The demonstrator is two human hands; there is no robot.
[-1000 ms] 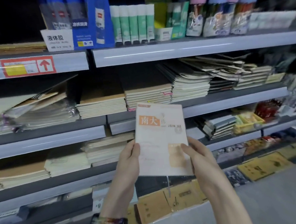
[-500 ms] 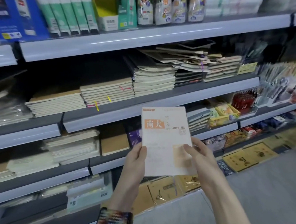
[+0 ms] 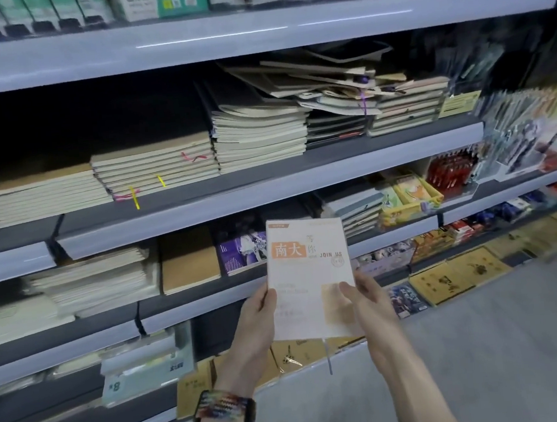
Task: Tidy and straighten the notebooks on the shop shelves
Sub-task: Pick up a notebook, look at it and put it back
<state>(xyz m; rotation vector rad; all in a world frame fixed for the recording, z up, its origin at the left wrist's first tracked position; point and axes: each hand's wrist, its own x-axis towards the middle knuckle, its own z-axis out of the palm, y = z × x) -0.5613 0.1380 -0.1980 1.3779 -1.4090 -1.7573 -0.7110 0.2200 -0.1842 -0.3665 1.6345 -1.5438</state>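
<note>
Both hands hold one notebook (image 3: 310, 275) upright in front of the shelves, cover toward the camera. The cover is white with an orange block and the print "JOIN US".

- The left hand (image 3: 254, 328) grips the lower left edge, with the thumb on the cover and the fingers behind.
- The right hand (image 3: 368, 307) grips the lower right edge the same way, with the thumb on an orange patch.
- A grey ribbon (image 3: 329, 359) hangs from the notebook's bottom edge.
- A woven multicolour band (image 3: 225, 411) sits on the left wrist.

Upper shelf (image 3: 268, 191):
- Three flat stacks (image 3: 150, 168) lie side by side at left and centre, with their edges roughly aligned.
- To their right, a loose pile (image 3: 322, 80) lies tilted and fanned across the tops of further stacks.

Lower shelf (image 3: 194, 307):
- Pale stacks (image 3: 93, 283) lie at left.
- A kraft notebook (image 3: 188, 260) lies just beside them.
- A purple notebook (image 3: 240, 253) is partly hidden behind the held notebook.

A price tag (image 3: 143, 373) marked 8 hangs below, at left. Yellow-brown covers (image 3: 457, 275) line the lowest shelf near the floor.
</note>
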